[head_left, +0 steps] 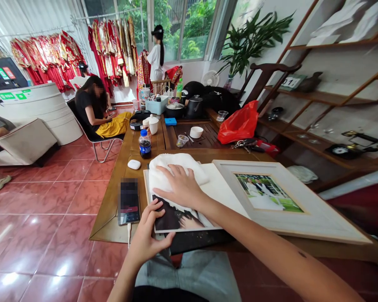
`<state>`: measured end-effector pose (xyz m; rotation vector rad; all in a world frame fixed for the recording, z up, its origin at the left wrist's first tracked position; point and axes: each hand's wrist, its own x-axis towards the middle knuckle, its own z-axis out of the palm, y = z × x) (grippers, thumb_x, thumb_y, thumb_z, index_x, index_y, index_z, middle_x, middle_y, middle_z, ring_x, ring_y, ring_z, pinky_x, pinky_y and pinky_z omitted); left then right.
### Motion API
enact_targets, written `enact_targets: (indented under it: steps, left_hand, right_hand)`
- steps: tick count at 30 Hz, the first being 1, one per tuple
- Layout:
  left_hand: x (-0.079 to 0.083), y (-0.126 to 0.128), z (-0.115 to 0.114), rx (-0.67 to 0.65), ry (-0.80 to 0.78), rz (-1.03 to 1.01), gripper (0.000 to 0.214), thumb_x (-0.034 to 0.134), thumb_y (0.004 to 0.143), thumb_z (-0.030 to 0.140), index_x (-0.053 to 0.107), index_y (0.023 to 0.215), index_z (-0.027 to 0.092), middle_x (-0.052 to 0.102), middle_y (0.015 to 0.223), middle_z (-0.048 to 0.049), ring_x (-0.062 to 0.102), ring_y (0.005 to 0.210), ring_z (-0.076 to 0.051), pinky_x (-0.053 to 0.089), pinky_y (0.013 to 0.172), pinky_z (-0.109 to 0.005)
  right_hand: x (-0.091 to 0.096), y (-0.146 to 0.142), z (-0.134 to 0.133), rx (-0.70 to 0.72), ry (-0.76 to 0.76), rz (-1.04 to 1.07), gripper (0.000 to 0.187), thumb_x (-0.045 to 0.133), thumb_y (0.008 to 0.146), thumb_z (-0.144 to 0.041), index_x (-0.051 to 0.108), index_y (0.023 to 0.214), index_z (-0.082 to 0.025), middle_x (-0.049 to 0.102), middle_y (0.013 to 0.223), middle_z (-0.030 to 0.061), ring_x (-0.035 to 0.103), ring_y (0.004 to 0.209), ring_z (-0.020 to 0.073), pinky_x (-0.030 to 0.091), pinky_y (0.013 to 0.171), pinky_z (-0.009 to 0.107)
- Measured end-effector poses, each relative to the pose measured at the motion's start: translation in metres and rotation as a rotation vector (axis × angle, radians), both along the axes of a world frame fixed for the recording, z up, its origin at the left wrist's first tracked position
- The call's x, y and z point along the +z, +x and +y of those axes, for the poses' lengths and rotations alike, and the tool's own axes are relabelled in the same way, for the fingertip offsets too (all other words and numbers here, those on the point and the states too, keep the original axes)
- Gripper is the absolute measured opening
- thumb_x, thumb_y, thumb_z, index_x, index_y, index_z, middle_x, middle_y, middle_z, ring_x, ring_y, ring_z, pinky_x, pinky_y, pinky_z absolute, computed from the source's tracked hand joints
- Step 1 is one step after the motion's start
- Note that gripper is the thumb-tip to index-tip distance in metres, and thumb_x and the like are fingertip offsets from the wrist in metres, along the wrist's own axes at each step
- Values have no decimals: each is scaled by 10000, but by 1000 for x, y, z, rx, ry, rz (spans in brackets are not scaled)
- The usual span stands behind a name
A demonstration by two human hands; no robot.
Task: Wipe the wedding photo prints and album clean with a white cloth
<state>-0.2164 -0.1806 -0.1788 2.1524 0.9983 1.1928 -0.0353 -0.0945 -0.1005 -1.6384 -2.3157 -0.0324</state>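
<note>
Head view: nearest, the left hand [149, 239] is curled, its fingers and thumb pinching the near edge of a glossy white-bordered photo page [176, 218] that shows dark clothing. The right hand [179, 186] lies spread and flat, gripping nothing, pressing a folded white terry towel [173, 170] onto that page, which rests on a honey-brown wooden table [107, 214]. Just left of the page lies a black smartphone [129, 201] with a blurred screen and a white cable. Just right sits a wide white-framed wedding photograph [267, 193]. Farther along the table stand a white oval earbud case [134, 164], a blue-capped plastic cola bottle [145, 144] and a red plastic bag [239, 121]. Beyond, a seated person in a black top and yellow trousers [94, 109] faces racks of red embroidered garments [110, 50].
</note>
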Motion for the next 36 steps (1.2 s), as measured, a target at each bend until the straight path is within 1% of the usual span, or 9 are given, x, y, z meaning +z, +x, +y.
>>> enact_targets:
  steps: [5,14,17,21,27,29,33,34,36]
  left_hand:
    - [0,1,0,-3,2,4,474,759,829,214,515,1236,226,528,1405,-169,432,1423,-338,428,1122,-551]
    - [1,1,-1,1,2,7,446,746,847,234,511,1226,223,533,1382,-174,437,1417,-349,433,1115,-566]
    - [1,1,0,0,15,4,433,741,853,237,513,1220,221,537,1370,-172,447,1409,-349,442,1108,-563]
    - [1,1,0,-2,23,11,435,738,861,238,504,1228,225,531,1370,-168,446,1410,-336,439,1113,-557]
    - [2,2,-1,4,20,18,427,731,861,248,506,1223,224,542,1363,-165,452,1406,-331,448,1105,-541]
    - [3,2,-1,13,36,46,428,721,862,250,501,1229,224,549,1359,-164,456,1403,-334,382,1143,-586]
    - [6,4,-3,76,107,177,463,701,852,242,481,1258,234,565,1370,-147,485,1377,-338,63,1210,-686]
    - [7,4,-4,99,119,215,477,700,846,247,481,1269,237,553,1390,-144,486,1374,-340,22,1210,-685]
    - [10,5,-6,159,142,271,521,711,826,279,492,1298,247,499,1448,-143,437,1405,-360,39,1211,-676]
  right_hand:
    - [0,28,-1,-24,-3,7,714,497,879,-700,435,1476,-315,556,1411,122,478,1276,345,369,989,545]
    - [-10,96,-8,-209,3,10,695,431,912,-694,407,1487,-304,538,1431,139,498,1270,366,390,988,598]
    - [-14,108,-13,-183,31,4,697,435,910,-691,414,1494,-309,548,1414,142,498,1270,373,409,979,592]
    - [-18,113,-31,-114,48,-9,678,449,917,-656,419,1496,-305,573,1361,139,518,1242,360,417,974,554]
    - [-27,121,-75,-119,92,-24,654,448,914,-656,448,1467,-306,575,1337,137,538,1215,347,420,971,510]
    - [-29,122,-86,-127,100,-30,653,443,918,-654,436,1475,-315,570,1348,135,538,1216,347,420,975,508]
    - [-30,122,-94,-136,104,-37,652,443,921,-647,431,1481,-314,564,1366,133,540,1220,350,429,972,512]
    - [-30,122,-94,-135,105,-39,652,447,921,-646,434,1481,-312,565,1365,133,540,1222,351,432,973,514]
    - [-30,122,-93,-130,102,-38,654,448,924,-643,431,1485,-306,565,1363,133,538,1229,351,437,974,519]
